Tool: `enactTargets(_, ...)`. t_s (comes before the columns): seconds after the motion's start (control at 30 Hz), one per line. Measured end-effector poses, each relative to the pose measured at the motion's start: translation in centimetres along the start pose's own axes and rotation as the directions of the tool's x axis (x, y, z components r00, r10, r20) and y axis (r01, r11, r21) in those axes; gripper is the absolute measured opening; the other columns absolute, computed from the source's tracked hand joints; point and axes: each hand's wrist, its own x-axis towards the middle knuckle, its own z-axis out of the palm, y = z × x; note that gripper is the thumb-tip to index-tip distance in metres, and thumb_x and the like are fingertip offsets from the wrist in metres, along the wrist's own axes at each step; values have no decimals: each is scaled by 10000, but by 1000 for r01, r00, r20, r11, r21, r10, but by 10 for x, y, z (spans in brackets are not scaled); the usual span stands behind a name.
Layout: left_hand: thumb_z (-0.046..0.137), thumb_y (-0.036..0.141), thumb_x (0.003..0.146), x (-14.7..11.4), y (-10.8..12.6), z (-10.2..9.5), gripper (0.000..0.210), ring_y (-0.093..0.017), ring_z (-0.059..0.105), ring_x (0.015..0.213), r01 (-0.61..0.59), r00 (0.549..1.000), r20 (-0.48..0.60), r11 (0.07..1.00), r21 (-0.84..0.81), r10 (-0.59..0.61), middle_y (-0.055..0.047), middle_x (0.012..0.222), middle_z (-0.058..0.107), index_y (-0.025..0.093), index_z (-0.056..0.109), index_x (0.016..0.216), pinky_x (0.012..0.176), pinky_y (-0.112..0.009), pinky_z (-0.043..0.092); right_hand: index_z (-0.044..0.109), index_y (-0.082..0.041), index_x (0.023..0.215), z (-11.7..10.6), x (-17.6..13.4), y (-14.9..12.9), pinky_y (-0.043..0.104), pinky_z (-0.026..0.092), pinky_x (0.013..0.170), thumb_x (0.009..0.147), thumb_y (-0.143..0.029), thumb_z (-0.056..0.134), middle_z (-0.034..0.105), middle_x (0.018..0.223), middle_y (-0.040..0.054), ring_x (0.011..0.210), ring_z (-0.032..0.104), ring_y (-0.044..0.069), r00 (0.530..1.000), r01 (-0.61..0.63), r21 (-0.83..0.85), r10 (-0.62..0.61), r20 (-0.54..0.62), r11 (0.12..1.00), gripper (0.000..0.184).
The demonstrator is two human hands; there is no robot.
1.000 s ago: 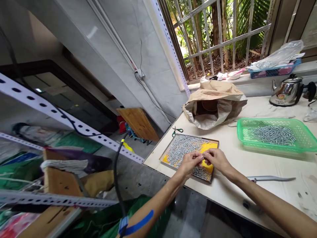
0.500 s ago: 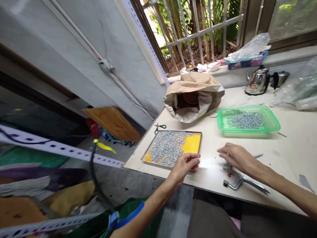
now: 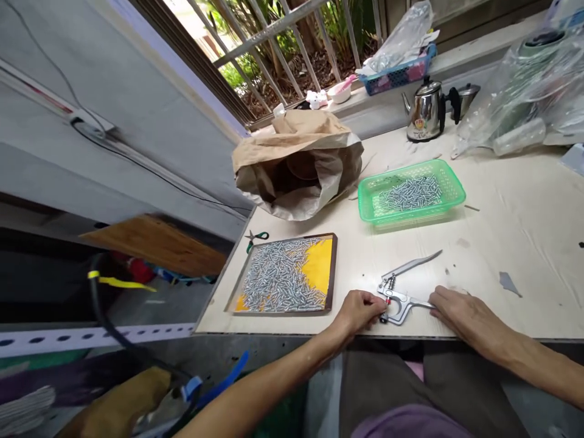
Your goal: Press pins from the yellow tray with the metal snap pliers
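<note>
Silver hand-press pliers (image 3: 404, 307) lie near the table's front edge, their upper handle raised and a red part at the jaw. My left hand (image 3: 362, 311) pinches its fingertips together right at the jaw; whatever is between them is hidden. My right hand (image 3: 468, 316) closes over the end of the lower handle. Left of my left hand, a shallow tray (image 3: 334, 267) with a yellow bottom holds a heap of small silver metal pins (image 3: 278, 277). Similar pieces (image 3: 415, 193) fill part of a green plastic basket (image 3: 371, 213) farther back.
Scissors (image 3: 258, 237) lie behind the tray, by the table's left edge. An open brown paper bag (image 3: 296, 161) stands at the back. Beyond the basket are a steel kettle (image 3: 425, 112) and clear plastic bags (image 3: 515, 103). A grey scrap (image 3: 508, 283) lies at right.
My left hand has moved right, from the tray's corner to the pliers' jaw. My right hand has come down onto the handle, and the pliers are turned. The view has shifted right.
</note>
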Motion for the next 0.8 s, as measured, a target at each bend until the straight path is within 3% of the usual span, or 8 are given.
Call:
enactTargets(0.3, 725, 412, 574, 6, 4, -5, 322, -70, 390, 398, 109, 987, 90, 961, 255, -136, 53, 412, 449, 135, 569, 522, 416, -211, 291, 434, -211, 738, -2, -2, -1, 282, 304, 555, 906, -125, 357, 535, 753, 21, 629, 490, 154, 998, 65, 101, -65, -1, 993, 204)
enactTargets(0.5, 745, 447, 557, 1, 1, -3, 367, -54, 385, 384, 186, 970, 112, 957, 224, -215, 72, 416, 441, 142, 541, 544, 385, -192, 330, 452, -204, 778, 2, -4, 2, 292, 313, 569, 896, -111, 323, 534, 771, 34, 650, 477, 158, 994, 108, 132, -104, -39, 985, 198)
enactTargets(0.8, 766, 394, 614, -8, 5, 1, 340, -38, 405, 346, 262, 959, 90, 962, 73, -268, 69, 414, 474, 127, 562, 563, 354, -169, 348, 508, -211, 862, -7, -5, -5, 301, 357, 574, 798, -46, 320, 590, 806, 60, 673, 509, 178, 988, 127, 4, -126, -94, 992, 258)
